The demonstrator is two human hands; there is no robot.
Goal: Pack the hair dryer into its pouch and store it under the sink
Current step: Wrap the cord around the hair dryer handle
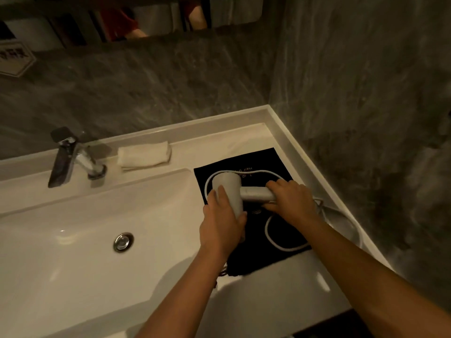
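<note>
White hair dryer (pixel 228 191) lying on flat black pouch (pixel 253 242), at 3 o'clock from sink (pixel 80 240) on the table (pixel 280 296). Left hand (pixel 220 225) fingers clenched round the barrel; right hand (pixel 291 200) fingers grasping the handle. White cord (pixel 271 236) looping across pouch.

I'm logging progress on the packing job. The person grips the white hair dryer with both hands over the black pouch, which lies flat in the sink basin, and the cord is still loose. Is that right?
Not quite. The black pouch lies flat on the counter right of the sink basin, not in it. The rest holds in the head view: left hand and right hand both grip the white hair dryer above the pouch, and the cord loops loose.
</note>
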